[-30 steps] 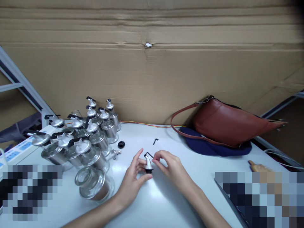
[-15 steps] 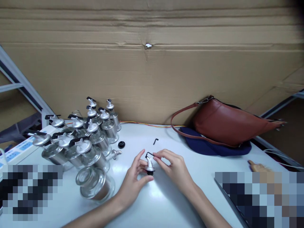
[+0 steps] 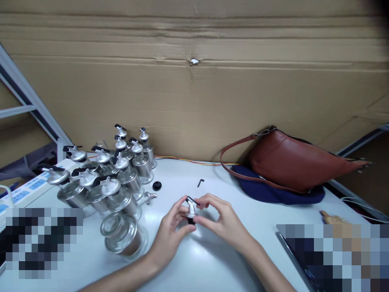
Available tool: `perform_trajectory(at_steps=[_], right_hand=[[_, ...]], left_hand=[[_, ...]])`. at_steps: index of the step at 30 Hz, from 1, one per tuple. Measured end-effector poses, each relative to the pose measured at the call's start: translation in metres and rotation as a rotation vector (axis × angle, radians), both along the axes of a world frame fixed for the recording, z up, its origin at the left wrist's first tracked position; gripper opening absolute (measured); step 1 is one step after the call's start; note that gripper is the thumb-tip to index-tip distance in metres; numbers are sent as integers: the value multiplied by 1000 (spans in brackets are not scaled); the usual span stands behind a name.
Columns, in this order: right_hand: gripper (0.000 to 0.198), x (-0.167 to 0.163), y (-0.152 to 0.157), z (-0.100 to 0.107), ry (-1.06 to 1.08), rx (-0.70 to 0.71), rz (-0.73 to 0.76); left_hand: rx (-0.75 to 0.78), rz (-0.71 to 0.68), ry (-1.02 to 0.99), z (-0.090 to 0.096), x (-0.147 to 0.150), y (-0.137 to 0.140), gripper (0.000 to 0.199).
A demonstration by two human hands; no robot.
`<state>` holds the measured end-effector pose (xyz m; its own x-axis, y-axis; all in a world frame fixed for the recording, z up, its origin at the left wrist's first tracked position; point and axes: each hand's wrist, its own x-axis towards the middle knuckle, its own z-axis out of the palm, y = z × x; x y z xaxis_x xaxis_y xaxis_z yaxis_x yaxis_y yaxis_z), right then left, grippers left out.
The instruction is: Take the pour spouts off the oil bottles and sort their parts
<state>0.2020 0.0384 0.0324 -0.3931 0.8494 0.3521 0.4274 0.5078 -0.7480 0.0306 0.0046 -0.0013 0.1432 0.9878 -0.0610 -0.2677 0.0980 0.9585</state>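
Note:
Between my hands is a silver pour spout (image 3: 191, 210) with a black flip lever on top and a black ribbed stopper below. My left hand (image 3: 174, 225) grips it from the left, thumb low by the stopper and index finger up near the lever. My right hand (image 3: 223, 217) closes on it from the right, its thumb at the metal base and its fingertips by the lever's end. A small black L-shaped lever (image 3: 200, 183) lies on the table beyond. To the left are a round black stopper (image 3: 157, 185) and a loose silver spout (image 3: 148, 197).
Several glass-and-steel bottles (image 3: 129, 178) with pour spouts crowd the left side, and an open-necked one (image 3: 124, 235) stands in front. A power strip (image 3: 33, 184) lies beyond them. At right, a brown leather bag (image 3: 291, 160) rests on a navy cap (image 3: 255, 190); cardboard (image 3: 194, 105) stands behind.
My right hand has shifted from pinching the lever's end to holding lower on the spout, its thumb at the base. The lever has swung down to the right. The view has shifted slightly.

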Motion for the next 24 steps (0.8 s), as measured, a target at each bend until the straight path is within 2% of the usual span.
perform_trajectory(at_steps=[2,5,9,20,24], right_hand=[[29,0,0,0,17,-47,10],[18,-1,1,-2,86,-119,-33],[18,-2,1,-3,170,-178,-58],[24,-4,1,1,217,-250,-80],[24,-3,1,0,214,-234,-106]], left_hand=[[-6,15,-12,-1,0,1,65],[-4,4,-24,0,0,1,65],[5,-17,-33,3,0,0,64],[23,-42,-31,3,0,-2,67],[49,-51,-15,3,-1,-2,67]])
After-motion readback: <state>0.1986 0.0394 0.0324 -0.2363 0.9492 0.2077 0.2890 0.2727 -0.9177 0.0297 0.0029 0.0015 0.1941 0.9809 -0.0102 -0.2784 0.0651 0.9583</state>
